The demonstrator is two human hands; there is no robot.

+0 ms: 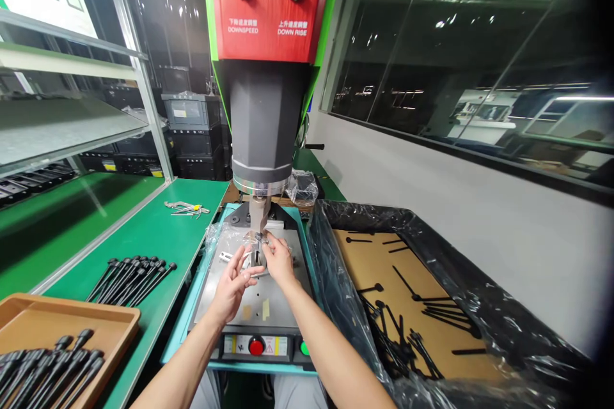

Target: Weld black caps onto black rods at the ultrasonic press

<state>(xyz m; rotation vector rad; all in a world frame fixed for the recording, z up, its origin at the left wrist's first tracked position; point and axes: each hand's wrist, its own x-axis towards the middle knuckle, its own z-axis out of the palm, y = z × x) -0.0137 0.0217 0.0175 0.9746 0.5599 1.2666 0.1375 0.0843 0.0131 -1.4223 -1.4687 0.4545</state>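
Note:
My left hand (231, 287) is at the left of a small metal fixture (258, 258) on the machine's base plate. Its fingers are apart, with the fingertips close to the fixture's front and left side. On the other side, my right hand (281, 260) has its thumb and fingers closed together at the fixture's top, just under the metal press head (259, 212). Whatever they pinch is too small and too hidden to name. White pieces (226, 256) and clear plastic film lie around the fixture.
A red button (256, 346) and a green button (304, 348) sit on the machine's front. Right stands a plastic-lined box (355, 255) with black long-stemmed parts. Left are a brown tray (110, 312), a bundle of black parts (132, 278) and hex keys (187, 209).

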